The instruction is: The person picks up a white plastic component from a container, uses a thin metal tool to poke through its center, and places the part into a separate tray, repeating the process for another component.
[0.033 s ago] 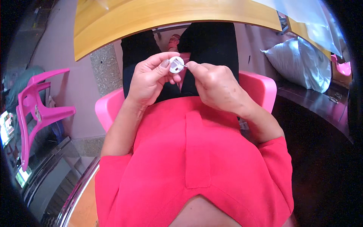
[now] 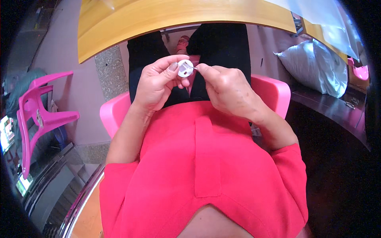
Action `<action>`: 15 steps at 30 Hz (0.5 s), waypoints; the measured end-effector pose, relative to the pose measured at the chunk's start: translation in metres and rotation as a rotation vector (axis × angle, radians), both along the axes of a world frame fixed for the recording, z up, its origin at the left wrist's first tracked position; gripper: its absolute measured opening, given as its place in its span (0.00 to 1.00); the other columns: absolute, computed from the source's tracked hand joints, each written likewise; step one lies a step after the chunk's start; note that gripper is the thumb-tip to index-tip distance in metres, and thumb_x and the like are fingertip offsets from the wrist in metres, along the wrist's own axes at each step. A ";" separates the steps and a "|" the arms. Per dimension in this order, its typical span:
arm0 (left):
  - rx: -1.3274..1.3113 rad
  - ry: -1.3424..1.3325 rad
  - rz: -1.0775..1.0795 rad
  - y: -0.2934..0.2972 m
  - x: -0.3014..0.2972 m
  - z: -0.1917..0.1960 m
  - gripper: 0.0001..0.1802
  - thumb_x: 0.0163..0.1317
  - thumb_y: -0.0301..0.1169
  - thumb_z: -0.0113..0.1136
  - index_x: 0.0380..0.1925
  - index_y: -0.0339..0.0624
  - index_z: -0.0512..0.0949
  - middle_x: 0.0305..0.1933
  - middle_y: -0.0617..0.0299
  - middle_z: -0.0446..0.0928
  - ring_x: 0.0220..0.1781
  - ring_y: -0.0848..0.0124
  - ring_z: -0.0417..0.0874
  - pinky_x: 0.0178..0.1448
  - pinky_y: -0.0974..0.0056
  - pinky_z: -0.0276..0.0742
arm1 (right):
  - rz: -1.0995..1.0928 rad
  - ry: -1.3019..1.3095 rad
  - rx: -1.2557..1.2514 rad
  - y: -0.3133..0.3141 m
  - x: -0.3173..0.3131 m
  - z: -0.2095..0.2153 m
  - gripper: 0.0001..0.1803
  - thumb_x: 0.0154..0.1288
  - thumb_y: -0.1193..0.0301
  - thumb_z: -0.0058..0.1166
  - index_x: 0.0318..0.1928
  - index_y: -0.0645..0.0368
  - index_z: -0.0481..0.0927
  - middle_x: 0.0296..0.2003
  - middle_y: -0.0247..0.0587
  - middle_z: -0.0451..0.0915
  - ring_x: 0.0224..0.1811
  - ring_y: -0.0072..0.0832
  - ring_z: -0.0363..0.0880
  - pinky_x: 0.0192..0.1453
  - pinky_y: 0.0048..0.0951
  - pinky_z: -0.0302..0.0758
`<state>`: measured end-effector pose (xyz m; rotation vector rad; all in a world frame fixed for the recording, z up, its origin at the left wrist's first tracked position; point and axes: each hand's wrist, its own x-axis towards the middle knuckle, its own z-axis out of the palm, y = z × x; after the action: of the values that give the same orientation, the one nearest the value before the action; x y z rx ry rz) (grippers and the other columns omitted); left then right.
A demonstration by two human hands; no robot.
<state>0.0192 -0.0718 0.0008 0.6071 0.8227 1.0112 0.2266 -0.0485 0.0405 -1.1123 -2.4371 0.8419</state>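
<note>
Between the thumb and fingers of my left hand (image 2: 158, 81) is a small round white plastic piece (image 2: 185, 68) with a rectangular recess and a dark slot in its face. My right hand (image 2: 224, 85) is closed, with thumb and index finger pinching a thin metal rod (image 2: 195, 68). The rod points left and its end reaches the right rim of the white piece; whether it goes into the rim I cannot tell. Both hands are above my lap, just short of the table edge.
A yellow wooden table (image 2: 178, 14) spans the far side. I sit in a pink plastic chair (image 2: 270, 93). To the left is another pink chair (image 2: 45, 115) by a glossy dark surface. A full white sack (image 2: 315, 65) stands at right under clear plastic sheeting (image 2: 329, 22).
</note>
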 end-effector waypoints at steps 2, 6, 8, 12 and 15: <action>-0.007 -0.013 -0.005 -0.001 0.000 0.000 0.18 0.69 0.32 0.49 0.54 0.32 0.72 0.42 0.52 0.80 0.36 0.67 0.81 0.39 0.67 0.78 | 0.007 0.006 -0.003 0.001 0.001 0.002 0.17 0.54 0.83 0.51 0.47 0.68 0.74 0.26 0.53 0.78 0.26 0.47 0.79 0.29 0.39 0.77; -0.029 0.006 0.012 -0.002 0.002 0.001 0.18 0.69 0.32 0.48 0.54 0.31 0.72 0.40 0.52 0.80 0.33 0.69 0.80 0.39 0.68 0.78 | 0.021 0.001 0.017 0.000 0.000 0.000 0.18 0.53 0.84 0.51 0.47 0.67 0.74 0.25 0.51 0.77 0.26 0.45 0.79 0.27 0.38 0.76; -0.041 -0.007 0.017 -0.001 0.003 0.003 0.17 0.69 0.31 0.49 0.52 0.31 0.74 0.38 0.55 0.80 0.32 0.72 0.79 0.38 0.70 0.77 | 0.036 -0.048 0.048 -0.001 -0.001 0.001 0.18 0.52 0.83 0.51 0.47 0.67 0.74 0.24 0.49 0.76 0.25 0.44 0.79 0.26 0.37 0.76; -0.060 0.045 0.030 -0.002 0.006 0.005 0.15 0.69 0.30 0.50 0.50 0.32 0.76 0.37 0.58 0.80 0.30 0.76 0.78 0.37 0.73 0.77 | 0.067 -0.167 0.204 -0.005 -0.003 0.000 0.20 0.49 0.80 0.53 0.47 0.66 0.75 0.22 0.43 0.73 0.23 0.39 0.77 0.23 0.36 0.74; -0.048 0.086 0.030 -0.002 0.006 0.005 0.14 0.69 0.30 0.50 0.49 0.33 0.77 0.36 0.59 0.80 0.30 0.77 0.77 0.37 0.74 0.76 | 0.052 -0.201 0.264 -0.008 -0.004 -0.002 0.20 0.49 0.78 0.54 0.47 0.65 0.76 0.21 0.40 0.71 0.22 0.35 0.76 0.23 0.34 0.72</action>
<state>0.0250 -0.0740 0.0056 0.6020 0.9322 0.9946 0.2227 -0.0564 0.0382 -1.0818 -2.6550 0.4215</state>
